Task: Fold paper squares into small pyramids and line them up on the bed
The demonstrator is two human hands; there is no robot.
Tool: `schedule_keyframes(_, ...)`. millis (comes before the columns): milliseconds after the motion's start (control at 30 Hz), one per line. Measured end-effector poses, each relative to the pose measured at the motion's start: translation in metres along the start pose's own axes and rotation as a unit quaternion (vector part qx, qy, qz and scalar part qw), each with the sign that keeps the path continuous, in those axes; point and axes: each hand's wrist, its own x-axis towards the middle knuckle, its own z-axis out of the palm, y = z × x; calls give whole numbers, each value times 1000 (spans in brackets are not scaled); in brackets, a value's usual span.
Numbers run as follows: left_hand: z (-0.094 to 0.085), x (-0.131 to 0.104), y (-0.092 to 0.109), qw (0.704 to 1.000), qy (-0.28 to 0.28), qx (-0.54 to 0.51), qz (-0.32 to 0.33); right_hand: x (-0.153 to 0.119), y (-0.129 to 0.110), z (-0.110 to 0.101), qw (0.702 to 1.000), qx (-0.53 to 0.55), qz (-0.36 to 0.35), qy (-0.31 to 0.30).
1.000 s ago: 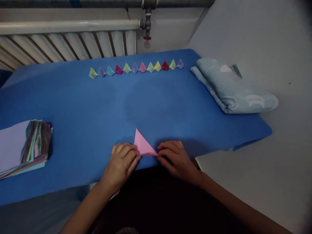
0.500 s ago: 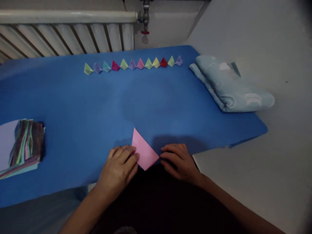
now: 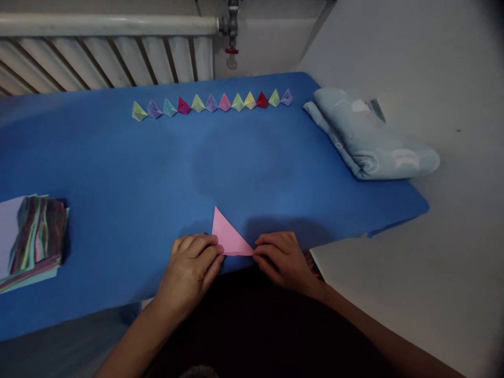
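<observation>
A pink sheet of origami paper (image 3: 230, 236), folded to a triangle, lies at the near edge of the blue-covered table (image 3: 157, 173). Its tall point faces away from me, and its lower edge runs almost level between my hands. My left hand (image 3: 192, 265) grips the paper's left side, thumb and fingers closed on it. At the right corner, the fingertips of my right hand (image 3: 283, 260) pinch the paper. The fingers partly hide both lower corners.
Several small folded paper pieces (image 3: 210, 103) in mixed colours form a row toward the back. A stack of coloured paper (image 3: 37, 236) sits at the left. The folded pale-blue cloth (image 3: 370, 139) lies at the right. Behind the table is a white radiator (image 3: 106, 25).
The paper's bottom point, which stuck out toward me, is now folded up, leaving a level lower edge. My right hand has closed on the right corner.
</observation>
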Motion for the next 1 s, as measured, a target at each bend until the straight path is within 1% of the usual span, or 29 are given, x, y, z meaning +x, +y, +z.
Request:
schedule_keyframes(267, 0, 5, 1, 998, -19, -27, -59, 5, -3, 1, 999, 1, 51, -13)
schedule_keyframes(567, 3, 10, 3, 995, -20, -21, -98, 9, -9, 1, 995, -10, 94, -33)
schedule_keyframes(700, 6, 11, 1, 994, -26, -16, -103, 10, -9, 2, 995, -4, 100, -30)
schedule_keyframes(800, 9, 11, -1, 995, -28, -7, -93, 10, -10, 2, 995, -4, 99, -25)
schedule_keyframes(1000, 12, 10, -3, 997, -8, 22, -72, 11, -11, 2, 994, -7, 105, -32)
